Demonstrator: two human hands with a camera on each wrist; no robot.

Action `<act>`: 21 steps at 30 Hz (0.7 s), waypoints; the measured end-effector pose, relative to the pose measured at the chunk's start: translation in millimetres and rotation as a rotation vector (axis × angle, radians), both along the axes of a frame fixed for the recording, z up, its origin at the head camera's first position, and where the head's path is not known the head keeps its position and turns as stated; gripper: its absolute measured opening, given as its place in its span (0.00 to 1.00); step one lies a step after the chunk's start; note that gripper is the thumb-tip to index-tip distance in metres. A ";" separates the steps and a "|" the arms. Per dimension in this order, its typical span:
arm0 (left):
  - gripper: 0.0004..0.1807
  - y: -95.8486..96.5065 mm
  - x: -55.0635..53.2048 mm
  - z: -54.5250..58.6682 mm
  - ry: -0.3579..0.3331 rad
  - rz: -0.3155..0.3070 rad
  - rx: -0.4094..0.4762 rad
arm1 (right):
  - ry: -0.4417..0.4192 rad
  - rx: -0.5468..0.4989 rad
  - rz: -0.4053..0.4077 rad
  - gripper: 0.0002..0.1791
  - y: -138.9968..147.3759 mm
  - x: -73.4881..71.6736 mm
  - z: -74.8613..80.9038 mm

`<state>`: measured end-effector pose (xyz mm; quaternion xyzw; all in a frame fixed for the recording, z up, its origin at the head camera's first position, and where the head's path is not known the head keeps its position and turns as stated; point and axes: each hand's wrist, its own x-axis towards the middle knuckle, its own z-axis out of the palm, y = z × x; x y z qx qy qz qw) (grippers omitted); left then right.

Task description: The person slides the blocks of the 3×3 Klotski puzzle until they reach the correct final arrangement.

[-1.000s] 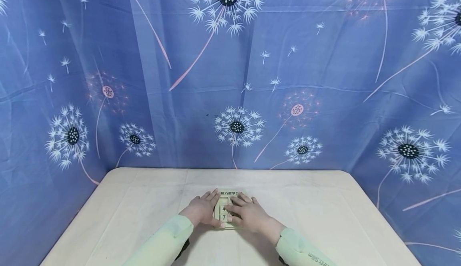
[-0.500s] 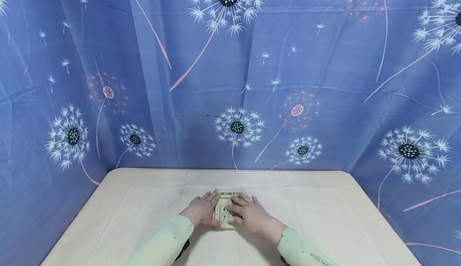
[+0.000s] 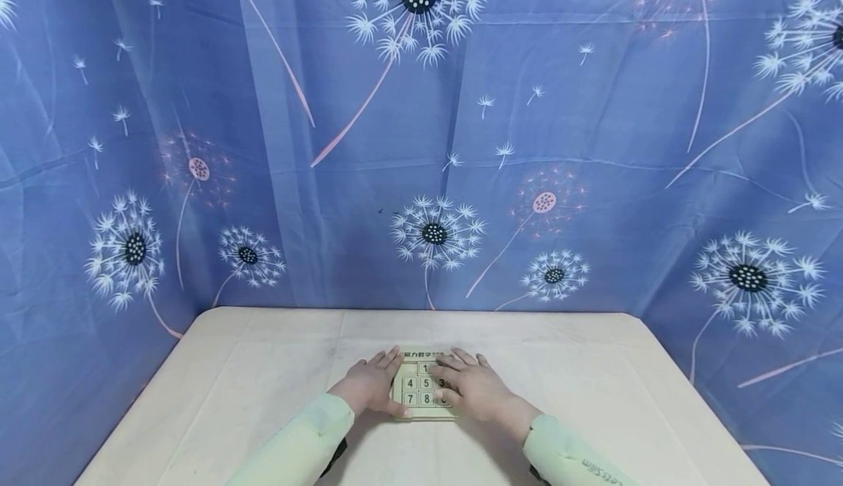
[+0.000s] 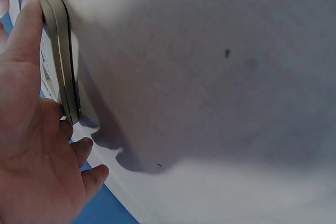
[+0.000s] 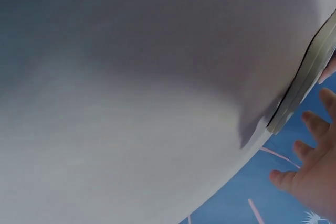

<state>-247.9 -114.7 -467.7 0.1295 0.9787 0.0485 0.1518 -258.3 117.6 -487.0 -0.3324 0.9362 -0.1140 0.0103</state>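
Observation:
A pale green number slide puzzle [image 3: 426, 413] lies on the table with Chinese lettering along its far border. Tiles 1, 4, 5, 3, 7 and 8 show, and the top-left cell has no tile. My left hand [image 3: 372, 382] grips the puzzle's left side, thumb at the near corner and fingers at the far one. In the left wrist view, that hand [image 4: 26, 129] spans the puzzle's edge [image 4: 62, 51]. My right hand [image 3: 477, 387] is over the right column, fingers extended and partly covering those tiles. The right wrist view has its fingers spread beside the puzzle's edge [image 5: 302, 85].
A cream cloth covers the table [image 3: 276, 369], which has rounded far corners. Blue curtains [image 3: 356, 252] with dandelion prints hang behind it and on both sides.
My right hand has moved to the right across the puzzle, uncovering the 1, 5 and 8 tiles. My left hand has stayed on the left side.

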 end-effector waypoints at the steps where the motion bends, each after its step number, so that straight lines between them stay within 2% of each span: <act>1: 0.59 -0.1 0.1 -0.5 0.000 0.001 0.002 | -0.002 0.004 -0.007 0.29 0.5 -0.3 -0.6; 11: 0.59 -0.1 0.6 -0.9 -0.002 -0.001 0.010 | -0.029 0.008 -0.034 0.30 -1.2 0.9 -1.9; 21: 0.59 0.2 1.3 0.2 -0.009 0.001 0.011 | -0.019 0.013 -0.040 0.30 -2.3 -1.1 -5.7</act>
